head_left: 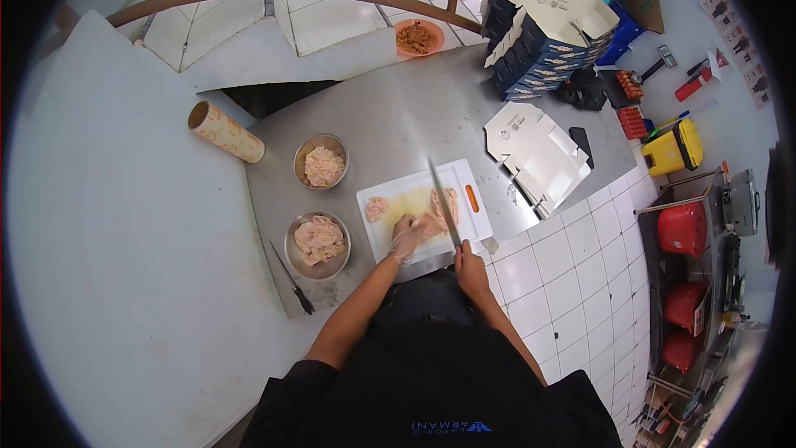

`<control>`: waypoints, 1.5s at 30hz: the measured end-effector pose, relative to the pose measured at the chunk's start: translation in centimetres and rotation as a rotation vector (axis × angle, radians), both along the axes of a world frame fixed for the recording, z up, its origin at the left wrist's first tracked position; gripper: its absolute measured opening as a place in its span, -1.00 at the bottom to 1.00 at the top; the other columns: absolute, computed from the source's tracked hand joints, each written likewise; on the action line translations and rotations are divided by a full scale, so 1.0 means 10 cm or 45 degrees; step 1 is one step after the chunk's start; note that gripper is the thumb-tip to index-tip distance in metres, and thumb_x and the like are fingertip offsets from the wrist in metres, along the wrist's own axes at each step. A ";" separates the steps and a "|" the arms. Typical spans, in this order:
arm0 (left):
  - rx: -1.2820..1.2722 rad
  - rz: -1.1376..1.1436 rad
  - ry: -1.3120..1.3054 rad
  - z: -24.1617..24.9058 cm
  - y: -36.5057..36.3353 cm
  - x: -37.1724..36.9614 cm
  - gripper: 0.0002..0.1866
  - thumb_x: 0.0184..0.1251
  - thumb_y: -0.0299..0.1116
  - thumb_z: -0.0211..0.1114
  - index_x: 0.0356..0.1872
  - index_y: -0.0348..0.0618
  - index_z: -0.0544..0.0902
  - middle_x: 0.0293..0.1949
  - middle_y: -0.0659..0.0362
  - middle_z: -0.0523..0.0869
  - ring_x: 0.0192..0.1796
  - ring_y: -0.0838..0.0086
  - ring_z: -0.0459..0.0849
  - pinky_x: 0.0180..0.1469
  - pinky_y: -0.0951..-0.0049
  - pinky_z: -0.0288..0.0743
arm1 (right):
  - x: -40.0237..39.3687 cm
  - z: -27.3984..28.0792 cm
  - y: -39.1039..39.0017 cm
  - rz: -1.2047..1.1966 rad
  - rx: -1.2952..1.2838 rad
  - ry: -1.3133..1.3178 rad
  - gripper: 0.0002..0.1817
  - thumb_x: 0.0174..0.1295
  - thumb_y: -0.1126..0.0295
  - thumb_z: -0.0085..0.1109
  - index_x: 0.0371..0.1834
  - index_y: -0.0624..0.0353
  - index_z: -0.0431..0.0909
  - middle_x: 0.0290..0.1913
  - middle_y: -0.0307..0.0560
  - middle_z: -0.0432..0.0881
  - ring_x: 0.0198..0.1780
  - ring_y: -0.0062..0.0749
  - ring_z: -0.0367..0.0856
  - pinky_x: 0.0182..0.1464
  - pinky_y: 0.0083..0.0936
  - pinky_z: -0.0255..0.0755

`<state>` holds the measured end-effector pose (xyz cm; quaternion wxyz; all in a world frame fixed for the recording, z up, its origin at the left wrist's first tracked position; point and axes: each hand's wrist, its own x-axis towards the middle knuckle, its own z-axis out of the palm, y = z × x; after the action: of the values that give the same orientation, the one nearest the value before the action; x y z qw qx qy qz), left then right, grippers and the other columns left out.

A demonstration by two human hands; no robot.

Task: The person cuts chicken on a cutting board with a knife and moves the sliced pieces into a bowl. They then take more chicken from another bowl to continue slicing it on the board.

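Note:
A white cutting board point(383, 242) lies on the steel table in front of me. My right hand point(471, 270) is closed round the handle of a long knife point(442, 199), whose blade points away over the board. In a clear plastic glove, my left hand point(405, 237) has its fingers curled on a piece of raw chicken point(429, 227). Beyond it, more cut chicken point(448, 204) lies partly behind the blade. A small heap of chicken pieces point(376, 208) rests at the board's left side.
Two steel bowls of raw chicken point(323, 166) point(319, 241) stand left of the board. Beside them are a sharpening steel or thin knife point(292, 280) and a patterned roll point(227, 132). Flat cartons point(539, 153) and stacked boxes point(539, 50) occupy the right; an orange bowl point(419, 37) sits behind.

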<state>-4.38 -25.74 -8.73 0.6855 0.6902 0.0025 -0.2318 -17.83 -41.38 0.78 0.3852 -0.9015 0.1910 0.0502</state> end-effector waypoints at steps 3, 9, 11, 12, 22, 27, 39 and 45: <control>0.362 0.002 -0.052 -0.19 0.13 -0.06 -0.64 0.33 -0.11 0.44 -0.31 -0.19 0.53 -0.43 0.21 0.61 -0.40 0.52 0.58 -0.33 0.37 0.52 | -0.04 -0.30 0.05 0.162 -0.111 0.078 -0.79 0.55 0.27 -0.01 -0.01 0.21 0.36 -0.41 0.35 0.68 -0.32 0.37 0.68 -0.28 0.24 0.47; 0.545 0.204 -0.112 0.06 0.42 -0.08 -0.72 0.28 -0.27 0.39 -0.12 -0.20 0.60 -0.37 0.05 0.67 -0.29 0.34 0.64 -0.15 0.28 0.54 | -0.03 -0.34 0.07 0.199 -0.294 0.246 -0.77 0.56 0.22 -0.04 -0.02 0.16 0.34 -0.43 0.35 0.67 -0.33 0.42 0.67 -0.28 0.30 0.48; 0.298 0.330 -0.080 -0.02 0.54 -0.17 -0.69 0.27 -0.34 0.36 -0.01 -0.21 0.61 -0.28 -0.01 0.68 -0.23 0.21 0.66 -0.07 0.20 0.56 | 0.01 -0.29 0.09 0.170 -0.291 0.225 -0.77 0.57 0.21 -0.05 -0.03 0.16 0.33 -0.43 0.35 0.67 -0.33 0.41 0.67 -0.29 0.29 0.48; 0.457 0.296 -0.210 -0.01 0.59 -0.20 -0.65 0.28 -0.37 0.33 0.07 -0.21 0.59 -0.18 -0.05 0.65 -0.13 0.18 0.65 0.00 0.18 0.54 | 0.01 -0.27 0.11 0.158 -0.285 0.217 -0.77 0.57 0.21 -0.06 -0.04 0.16 0.33 -0.44 0.35 0.67 -0.33 0.41 0.67 -0.30 0.29 0.48; 0.798 -0.465 -0.954 0.37 0.40 -0.06 -0.61 0.36 -0.40 0.25 0.20 -0.20 0.58 0.21 -0.03 0.55 0.32 0.03 0.47 0.37 0.02 0.36 | -0.07 -0.37 0.29 0.261 -0.117 0.315 -0.73 0.55 0.23 -0.06 0.07 0.21 0.31 -0.45 0.45 0.65 -0.36 0.48 0.65 -0.29 0.33 0.47; 0.724 -0.398 -1.002 -0.10 0.25 0.00 -0.66 0.39 -0.42 0.24 0.14 -0.27 0.59 0.19 -0.03 0.58 0.24 0.01 0.53 0.34 0.06 0.43 | 0.26 -0.68 0.40 0.206 -0.064 0.321 -0.58 0.52 0.22 -0.01 0.30 0.20 0.27 -0.42 0.48 0.65 -0.35 0.46 0.66 -0.26 0.33 0.47; 0.788 -0.323 -1.402 -0.28 0.23 0.05 -0.75 0.31 -0.47 0.34 -0.03 -0.31 0.63 0.06 -0.09 0.64 0.14 0.03 0.61 0.24 0.14 0.54 | 0.02 -0.58 0.31 0.232 -0.155 0.450 -0.55 0.50 0.23 -0.01 0.33 0.20 0.23 -0.43 0.48 0.64 -0.33 0.49 0.66 -0.27 0.33 0.46; 0.610 -0.379 -1.038 -0.38 0.29 -0.07 -0.75 0.33 -0.46 0.31 -0.01 -0.32 0.63 0.08 -0.08 0.63 0.16 0.02 0.60 0.25 0.12 0.54 | 0.91 -0.64 0.52 0.214 -0.076 0.250 -0.57 0.48 0.22 0.02 0.27 0.21 0.24 -0.46 0.48 0.64 -0.33 0.50 0.65 -0.25 0.34 0.45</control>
<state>-5.12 -22.84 -12.54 0.4122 0.8558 -0.3111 -0.0313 -8.78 -36.20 -5.64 0.3323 -0.9161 0.1529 0.1645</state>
